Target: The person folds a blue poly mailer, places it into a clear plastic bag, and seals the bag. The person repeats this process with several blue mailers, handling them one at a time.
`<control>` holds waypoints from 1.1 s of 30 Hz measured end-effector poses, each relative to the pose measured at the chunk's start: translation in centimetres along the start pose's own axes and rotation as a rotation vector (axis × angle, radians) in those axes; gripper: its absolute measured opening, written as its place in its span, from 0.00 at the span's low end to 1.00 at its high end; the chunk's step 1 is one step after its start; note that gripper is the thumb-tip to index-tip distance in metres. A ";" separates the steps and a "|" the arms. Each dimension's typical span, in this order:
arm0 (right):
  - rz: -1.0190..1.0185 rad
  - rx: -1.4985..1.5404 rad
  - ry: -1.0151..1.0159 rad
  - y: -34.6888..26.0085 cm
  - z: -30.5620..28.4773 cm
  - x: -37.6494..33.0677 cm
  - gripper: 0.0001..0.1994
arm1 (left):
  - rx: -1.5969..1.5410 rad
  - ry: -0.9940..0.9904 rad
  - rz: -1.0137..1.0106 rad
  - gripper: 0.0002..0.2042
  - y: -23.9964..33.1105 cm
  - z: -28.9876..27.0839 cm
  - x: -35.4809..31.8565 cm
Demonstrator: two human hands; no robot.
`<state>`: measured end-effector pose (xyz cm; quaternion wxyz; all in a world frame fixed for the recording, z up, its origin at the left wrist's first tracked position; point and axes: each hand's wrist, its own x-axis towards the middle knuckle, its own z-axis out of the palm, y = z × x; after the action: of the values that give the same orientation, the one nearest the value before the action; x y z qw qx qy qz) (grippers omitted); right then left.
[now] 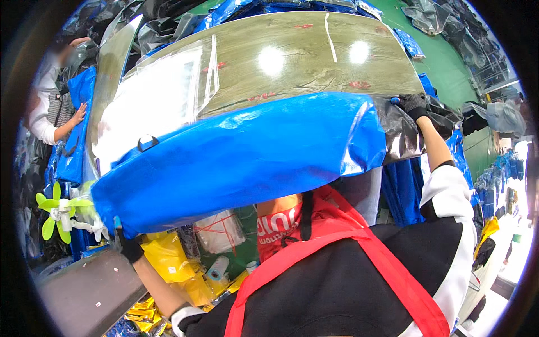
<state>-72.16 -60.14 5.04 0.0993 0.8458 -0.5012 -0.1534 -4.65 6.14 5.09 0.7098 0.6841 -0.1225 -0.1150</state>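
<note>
A long blue bag (241,163) with a small black handle loop lies slantwise across the near side of the table, its near edge hanging over. Its right end runs into dark, shiny plastic wrapping (400,132). My left hand (129,246), in a black glove with blue at the fingertips, grips the bag's lower left corner; part of the fingers is hidden. At the other end my right hand (414,105), gloved the same way, holds the upper edge of the dark plastic.
The glossy table (292,62) extends behind the bag. A green-bladed fan (56,213) stands at the left, near a co-worker's hand (80,114) on another blue bag (78,146). Yellow packages (168,255) lie below the table. A grey surface (90,289) is at the lower left.
</note>
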 end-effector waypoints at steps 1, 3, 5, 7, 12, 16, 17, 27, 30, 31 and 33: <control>0.001 -0.100 0.042 0.1 0.1 0.0 0.26 | 0.071 0.045 -0.084 0.28 -1.5 -0.2 1.4; 0.037 -0.035 0.014 0.3 0.4 -0.3 0.30 | 0.193 0.055 -0.155 0.24 -4.7 -0.1 3.7; -0.002 0.049 0.012 0.3 0.8 -0.3 0.29 | 0.384 -0.037 -0.171 0.23 -5.9 -0.3 4.8; 0.033 0.090 -0.016 0.3 1.2 -0.2 0.29 | 0.446 -0.212 -0.381 0.26 -5.1 0.1 5.0; 0.010 0.123 0.019 -0.1 1.5 0.1 0.26 | 0.612 -0.361 -0.294 0.32 3.0 3.5 5.1; -0.013 0.119 0.096 0.1 2.1 0.2 0.24 | 0.545 -0.232 -0.288 0.34 5.3 7.0 6.5; 0.017 0.104 0.079 0.1 2.3 0.2 0.24 | 0.534 -0.238 -0.289 0.34 5.2 7.0 6.7; -0.040 0.054 0.166 1.3 3.8 0.9 0.28 | 0.452 -0.545 -0.017 0.32 6.7 1.1 10.1; -0.029 0.053 0.166 1.5 4.3 0.9 0.28 | 0.318 -0.512 -0.136 0.30 7.4 2.4 10.5; -0.032 0.052 0.154 1.6 4.5 0.8 0.27 | 0.467 -0.443 -0.110 0.29 7.5 3.0 10.3; -0.020 0.044 0.136 1.7 4.8 0.6 0.27 | 0.663 -0.348 0.068 0.28 7.9 3.9 9.5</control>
<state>-74.99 -61.51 1.05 0.1130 0.8613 -0.4880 -0.0853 2.98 -0.32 13.25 0.4219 0.8424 -0.2945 -0.1601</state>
